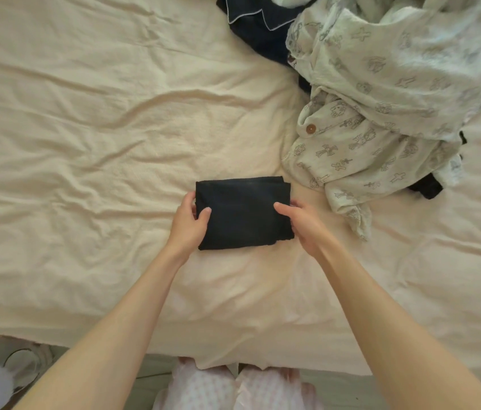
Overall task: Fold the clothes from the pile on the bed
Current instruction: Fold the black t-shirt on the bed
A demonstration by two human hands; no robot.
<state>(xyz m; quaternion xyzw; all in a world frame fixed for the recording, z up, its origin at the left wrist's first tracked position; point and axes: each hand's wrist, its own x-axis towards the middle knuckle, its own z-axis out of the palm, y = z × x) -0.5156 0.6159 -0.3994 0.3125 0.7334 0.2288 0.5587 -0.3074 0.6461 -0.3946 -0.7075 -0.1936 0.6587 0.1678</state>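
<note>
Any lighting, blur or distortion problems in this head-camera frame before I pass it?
Head view: soft, even light, no glare; wide-angle stretch bows the forearms; the folded black garment reads as flat dark with little detail; both hands sharp; the pile slightly soft toward the corner.

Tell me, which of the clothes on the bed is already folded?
The black garment held between both hands, a neat flat rectangle. The pale printed garment and the navy garment with white piping lie crumpled in the pile.
</note>
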